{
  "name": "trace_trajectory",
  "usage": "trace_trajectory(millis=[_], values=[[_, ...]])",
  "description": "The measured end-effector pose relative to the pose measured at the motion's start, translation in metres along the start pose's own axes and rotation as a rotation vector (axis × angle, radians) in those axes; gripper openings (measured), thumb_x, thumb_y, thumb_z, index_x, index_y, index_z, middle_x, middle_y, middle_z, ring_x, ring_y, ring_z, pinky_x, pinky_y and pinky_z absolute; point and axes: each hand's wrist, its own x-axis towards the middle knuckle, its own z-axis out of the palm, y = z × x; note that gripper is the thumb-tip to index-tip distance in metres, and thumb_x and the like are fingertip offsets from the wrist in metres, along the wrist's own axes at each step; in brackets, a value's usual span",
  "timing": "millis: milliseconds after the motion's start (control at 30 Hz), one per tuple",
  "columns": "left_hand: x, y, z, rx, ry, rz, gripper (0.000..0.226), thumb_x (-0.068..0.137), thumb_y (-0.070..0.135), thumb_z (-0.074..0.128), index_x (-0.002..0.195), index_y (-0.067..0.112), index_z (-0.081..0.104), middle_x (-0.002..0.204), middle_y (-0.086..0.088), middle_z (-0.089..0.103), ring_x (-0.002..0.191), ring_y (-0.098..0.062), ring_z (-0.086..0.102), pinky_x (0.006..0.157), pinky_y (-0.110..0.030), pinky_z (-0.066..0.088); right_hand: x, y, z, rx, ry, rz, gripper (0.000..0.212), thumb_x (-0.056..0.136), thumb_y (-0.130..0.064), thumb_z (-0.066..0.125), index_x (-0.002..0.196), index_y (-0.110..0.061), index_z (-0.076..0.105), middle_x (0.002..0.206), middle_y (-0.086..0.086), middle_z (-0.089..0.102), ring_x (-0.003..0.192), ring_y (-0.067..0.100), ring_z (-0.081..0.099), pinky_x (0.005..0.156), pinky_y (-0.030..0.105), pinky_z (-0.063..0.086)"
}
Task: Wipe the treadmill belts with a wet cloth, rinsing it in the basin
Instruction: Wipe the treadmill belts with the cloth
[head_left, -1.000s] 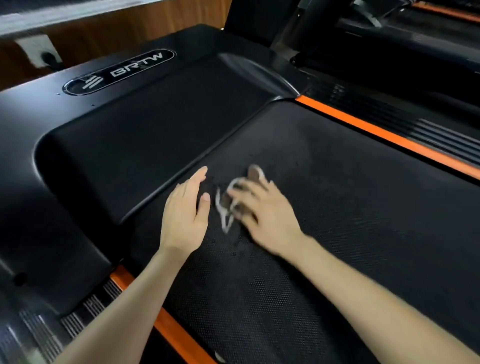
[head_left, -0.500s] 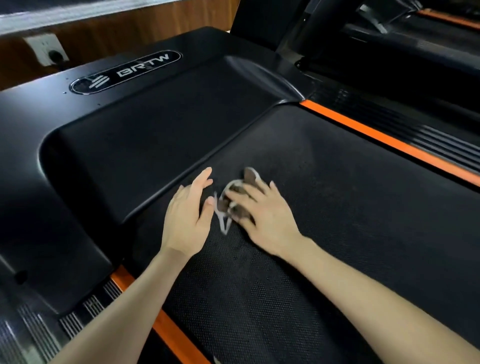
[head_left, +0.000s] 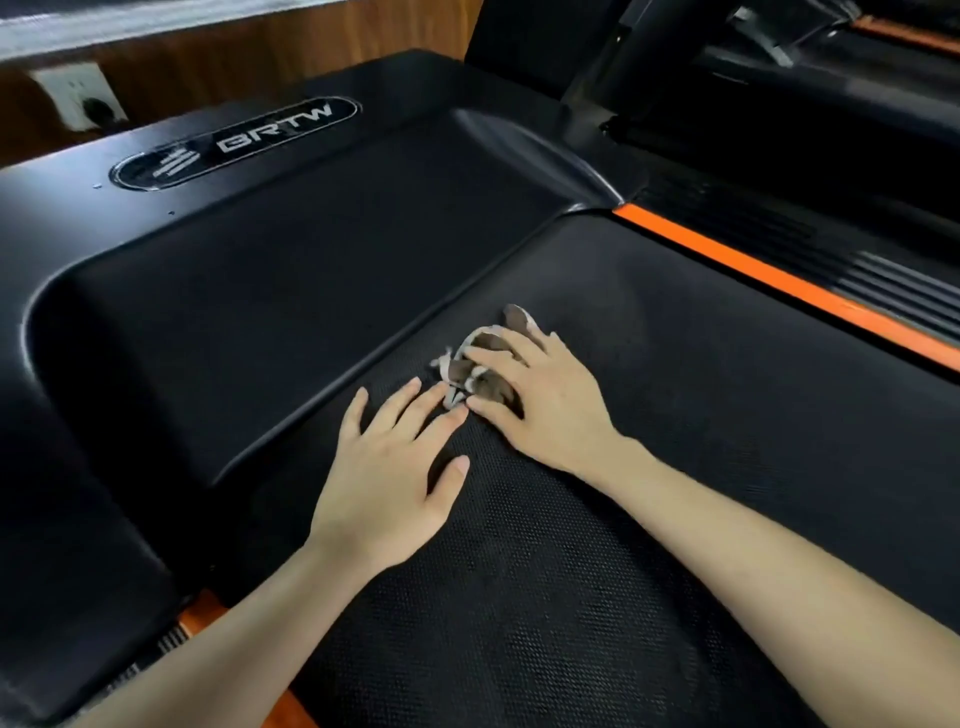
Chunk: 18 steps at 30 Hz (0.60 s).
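Both hands lie palm down on the treadmill belt (head_left: 519, 623), close to its front end. Left hand (head_left: 387, 475) is flat and open: its fingers are straight and slightly fanned, the thumb is splayed to the side, and it holds nothing. Its forefinger reaches to the near edge of the cloth (head_left: 480, 366) and seems to touch it, though the blur there makes that contact uncertain.

Right hand (head_left: 548, 402) covers the cloth and presses it down onto the belt. Its fingers are spread and only lightly bent across the top of the fabric, laid over it and not closed round it, and the thumb lies along the cloth's near side. The two hands are just beside each other, with fingertips almost meeting at the cloth.

This brown cloth with a pale border is bunched into a small wad. It shows between and beyond the right fingers, just short of the seam where the belt runs under the black motor cover (head_left: 291, 291). That cover carries an oval badge (head_left: 234, 145) reading BRTW.

An orange strip (head_left: 779, 280) borders the belt's far side, with a ribbed black side rail (head_left: 893, 291) beyond it. A wall socket (head_left: 78, 98) sits on the wood panelling (head_left: 260, 47) at the upper left.
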Motion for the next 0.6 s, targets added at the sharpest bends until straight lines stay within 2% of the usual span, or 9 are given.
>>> trace_trajectory(millis=[67, 167, 267, 400, 500, 600], values=[[-0.001, -0.001, -0.001, 0.004, -0.017, -0.001, 0.053, 0.092, 0.048, 0.027, 0.135, 0.027, 0.049, 0.146, 0.005, 0.042, 0.14, -0.016, 0.031, 0.114, -0.053, 0.022, 0.012, 0.014, -0.003, -0.008, -0.027, -0.007, 0.045, 0.088, -0.049, 0.046, 0.128, -0.03, 0.056, 0.136, -0.004, 0.054, 0.134, 0.026, 0.041, 0.106, 0.054, 0.029], [-0.001, -0.003, 0.001, 0.006, -0.022, 0.006, 0.052, 0.093, 0.049, 0.028, 0.137, 0.028, 0.047, 0.148, 0.006, 0.04, 0.141, -0.014, 0.029, 0.114, -0.053, 0.022, 0.07, 0.064, -0.001, -0.092, -0.071, 0.187, 0.038, 0.091, -0.037, 0.05, 0.129, -0.036, 0.052, 0.143, -0.006, 0.046, 0.139, 0.022, 0.032, 0.111, 0.054, 0.018], [0.0, -0.005, 0.002, 0.016, -0.026, 0.016, 0.051, 0.094, 0.049, 0.028, 0.138, 0.028, 0.046, 0.148, 0.006, 0.039, 0.141, -0.013, 0.028, 0.112, -0.053, 0.025, 0.108, 0.111, 0.0, -0.108, -0.1, 0.381, 0.035, 0.096, -0.041, 0.041, 0.13, -0.037, 0.049, 0.146, -0.005, 0.041, 0.139, 0.025, 0.03, 0.114, 0.054, 0.011], [-0.001, -0.006, 0.003, 0.019, -0.025, 0.029, 0.051, 0.095, 0.051, 0.026, 0.138, 0.029, 0.044, 0.149, 0.008, 0.037, 0.141, -0.012, 0.026, 0.111, -0.054, 0.028, 0.117, 0.133, -0.005, -0.141, -0.096, 0.418, 0.034, 0.097, -0.043, 0.038, 0.129, -0.037, 0.049, 0.147, -0.005, 0.039, 0.137, 0.025, 0.032, 0.115, 0.054, 0.008], [-0.003, -0.008, 0.004, 0.021, -0.017, 0.039, 0.053, 0.097, 0.052, 0.021, 0.139, 0.029, 0.044, 0.15, 0.009, 0.036, 0.142, -0.011, 0.025, 0.112, -0.05, 0.023, 0.116, 0.14, -0.01, -0.155, -0.115, 0.422, 0.035, 0.098, -0.043, 0.037, 0.131, -0.038, 0.047, 0.149, -0.004, 0.037, 0.138, 0.026, 0.03, 0.115, 0.054, 0.008], [-0.004, -0.008, 0.005, 0.023, -0.01, 0.051, 0.052, 0.098, 0.052, 0.022, 0.138, 0.029, 0.046, 0.149, 0.008, 0.038, 0.141, -0.011, 0.027, 0.111, -0.048, 0.02, 0.103, 0.161, -0.023, -0.195, -0.114, 0.452, 0.036, 0.098, -0.04, 0.037, 0.132, -0.037, 0.047, 0.148, -0.004, 0.039, 0.134, 0.027, 0.037, 0.116, 0.05, 0.012]])
